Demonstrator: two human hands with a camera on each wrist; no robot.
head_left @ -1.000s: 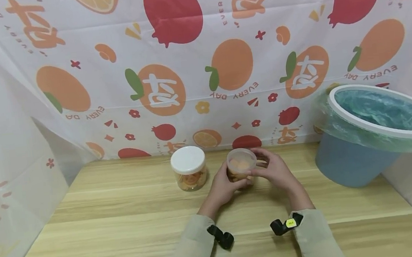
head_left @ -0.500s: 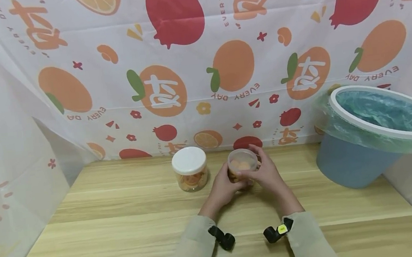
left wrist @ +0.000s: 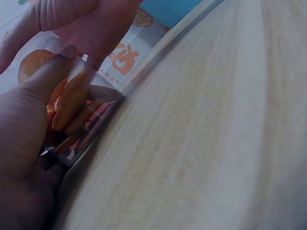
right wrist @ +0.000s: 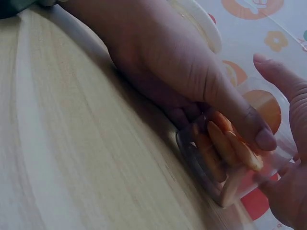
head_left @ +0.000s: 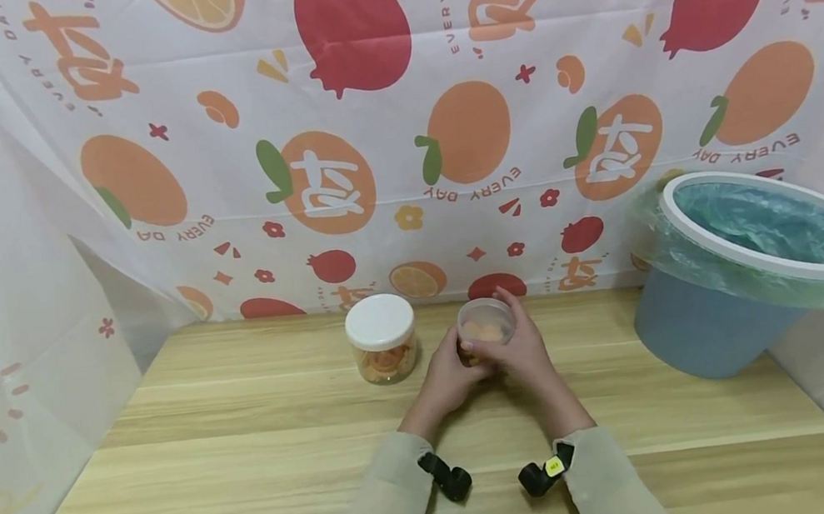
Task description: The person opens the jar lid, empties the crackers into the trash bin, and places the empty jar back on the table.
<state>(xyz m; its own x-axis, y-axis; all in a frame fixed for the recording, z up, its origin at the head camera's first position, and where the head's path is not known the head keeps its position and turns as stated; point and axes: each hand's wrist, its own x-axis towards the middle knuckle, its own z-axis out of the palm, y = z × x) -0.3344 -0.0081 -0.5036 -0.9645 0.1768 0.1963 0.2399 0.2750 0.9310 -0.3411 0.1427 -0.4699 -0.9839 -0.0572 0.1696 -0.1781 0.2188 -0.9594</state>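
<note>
A clear jar (left wrist: 72, 103) holding orange-brown round biscuits or crackers stands on the table, with a translucent lid (head_left: 484, 316) on top. My left hand (head_left: 449, 377) grips the jar's body, its thumb across the near side in both wrist views. My right hand (head_left: 525, 347) holds the lid by its rim, thumb on the near side and fingers on the far side. Part of the jar is hidden behind both hands. To the left stands a second clear jar (head_left: 387, 363), with a white lid (head_left: 379, 322) and similar orange contents; neither hand touches it.
A blue bin (head_left: 713, 322) with a green plastic liner (head_left: 770, 223) stands at the right of the wooden table (head_left: 253, 466). A fruit-printed cloth (head_left: 396, 108) hangs along the table's back edge, and pale sheets rise at both sides.
My right hand has turned around the lid, its wrist and forearm swinging to the left, closer to my left arm. My left hand and the jar stay nearly in place.
</note>
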